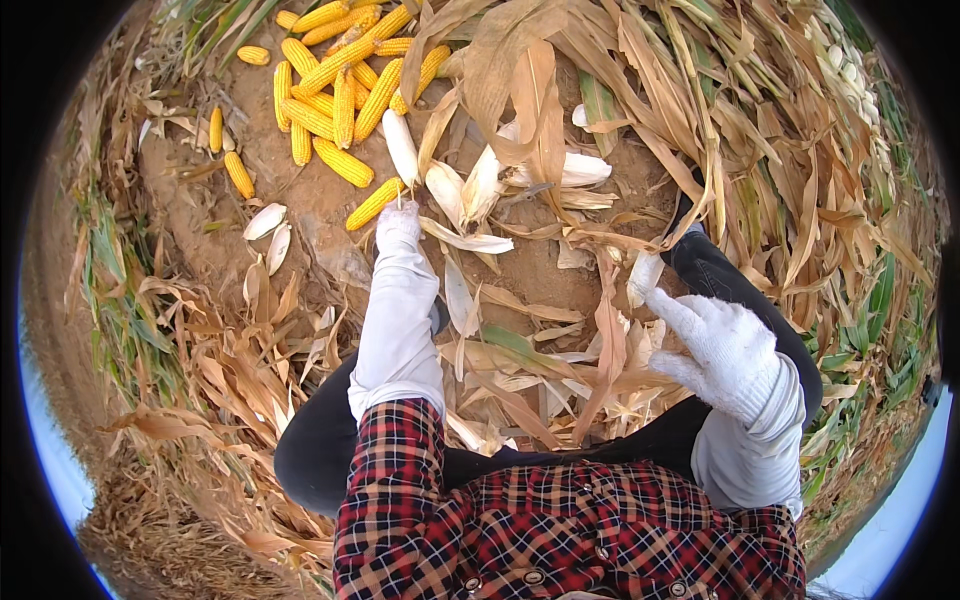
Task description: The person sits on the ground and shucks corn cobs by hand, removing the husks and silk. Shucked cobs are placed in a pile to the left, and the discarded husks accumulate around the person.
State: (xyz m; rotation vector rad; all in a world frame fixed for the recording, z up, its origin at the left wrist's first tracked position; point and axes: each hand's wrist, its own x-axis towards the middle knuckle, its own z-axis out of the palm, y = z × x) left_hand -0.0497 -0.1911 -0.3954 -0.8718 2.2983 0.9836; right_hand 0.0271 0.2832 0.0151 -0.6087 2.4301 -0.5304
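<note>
I sit on bare soil among dry maize stalks. My left hand (pixel 398 224), in a white glove, reaches forward; its fingertips touch the near end of a yellow corn cob (pixel 373 205) lying on the ground. The fingers point away from me, so their grip is hidden. My right hand (pixel 722 342), also gloved, is spread with fingers apart. Its index fingertip is at a pale husk-covered ear (pixel 643 274) beside my dark trouser leg. A pile of several husked yellow cobs (pixel 340 90) lies just beyond the left hand.
Pale stripped husks (pixel 470 190) and brown leaves litter the soil between my legs. Dry stalks (pixel 760 130) are heaped to the right and behind. Two loose cobs (pixel 228 150) lie at the left, and grass (pixel 120 300) borders that side.
</note>
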